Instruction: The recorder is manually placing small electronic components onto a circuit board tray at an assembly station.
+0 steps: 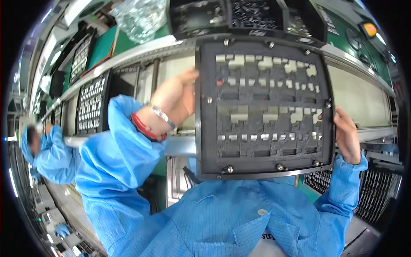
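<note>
I hold a dark square fixture plate (pixel 263 154) upright in front of me, its face cut with rows of rectangular slots and its rim studded with metal screws. My left hand (pixel 177 98) grips its left edge; a red band and a metal bracelet sit on that wrist. My right hand (pixel 347 135) grips the right edge, fingers curled behind the frame. Both arms wear blue work sleeves.
Behind the plate runs a conveyor line (pixel 141 51) carrying more dark slotted plates (pixel 90 105). A clear plastic bag (pixel 139 17) lies on the green surface above. Another person in blue (pixel 49 154) works at far left. A black ribbed tray (pixel 376 192) sits lower right.
</note>
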Action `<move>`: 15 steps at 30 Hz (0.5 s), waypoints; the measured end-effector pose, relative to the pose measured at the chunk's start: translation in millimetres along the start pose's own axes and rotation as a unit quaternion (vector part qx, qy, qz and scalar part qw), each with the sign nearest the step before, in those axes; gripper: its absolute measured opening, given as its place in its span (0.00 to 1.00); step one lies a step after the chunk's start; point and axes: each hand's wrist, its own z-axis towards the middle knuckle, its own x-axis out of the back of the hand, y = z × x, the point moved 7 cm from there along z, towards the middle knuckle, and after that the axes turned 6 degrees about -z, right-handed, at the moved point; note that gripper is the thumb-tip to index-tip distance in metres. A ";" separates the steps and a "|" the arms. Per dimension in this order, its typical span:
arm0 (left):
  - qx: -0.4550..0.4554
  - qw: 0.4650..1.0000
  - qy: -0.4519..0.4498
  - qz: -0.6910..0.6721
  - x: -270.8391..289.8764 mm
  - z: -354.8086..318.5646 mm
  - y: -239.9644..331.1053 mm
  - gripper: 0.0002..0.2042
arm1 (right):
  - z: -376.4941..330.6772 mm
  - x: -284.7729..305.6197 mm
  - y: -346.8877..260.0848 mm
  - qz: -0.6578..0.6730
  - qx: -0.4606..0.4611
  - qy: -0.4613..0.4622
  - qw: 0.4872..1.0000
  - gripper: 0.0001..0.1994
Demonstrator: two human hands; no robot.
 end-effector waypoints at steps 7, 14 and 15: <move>0.074 0.997 -0.010 -0.018 126.6 52.3 -18.2 0.19 | 60.4 -88.8 84.3 0.034 -0.062 -0.004 0.997 0.17; 0.060 0.996 -0.055 -0.026 139.8 60.2 -15.2 0.20 | 62.9 -97.3 76.9 0.005 -0.065 0.031 0.997 0.17; 0.062 0.996 -0.058 -0.024 141.6 60.1 -14.8 0.20 | 61.4 -103.4 72.6 0.008 -0.066 0.032 0.997 0.18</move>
